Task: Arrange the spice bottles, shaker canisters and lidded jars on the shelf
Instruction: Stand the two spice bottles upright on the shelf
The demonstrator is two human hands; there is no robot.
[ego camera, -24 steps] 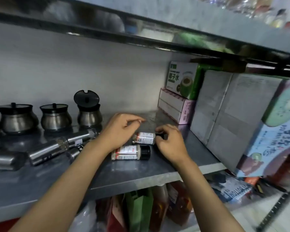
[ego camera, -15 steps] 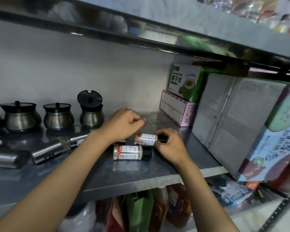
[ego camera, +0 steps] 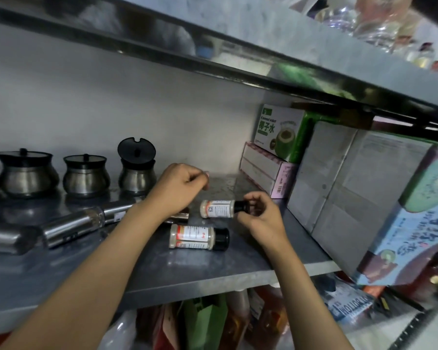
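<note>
Two spice bottles with black caps lie on their sides on the steel shelf (ego camera: pixel 213 269). My right hand (ego camera: pixel 261 218) pinches the black cap of the farther spice bottle (ego camera: pixel 218 209). The nearer spice bottle (ego camera: pixel 197 237) lies free in front of it. My left hand (ego camera: pixel 180 190) hovers above the shelf with its fingers curled, holding nothing. To the left lie steel shaker canisters (ego camera: pixel 74 224) on their sides. Three lidded steel jars (ego camera: pixel 85 175) stand along the back wall; the rightmost jar (ego camera: pixel 136 170) has its lid tipped up.
Stacked cartons fill the right end of the shelf: a green box (ego camera: pixel 281 132) on a pink box (ego camera: pixel 266 170), and large grey boxes (ego camera: pixel 352 193) in front. Another shelf (ego camera: pixel 263 46) hangs close overhead. Bags and bottles sit on the level below (ego camera: pixel 208 322).
My right hand has shifted its grip to the cap end of the farther bottle. My left hand has lifted slightly away from the bottles.
</note>
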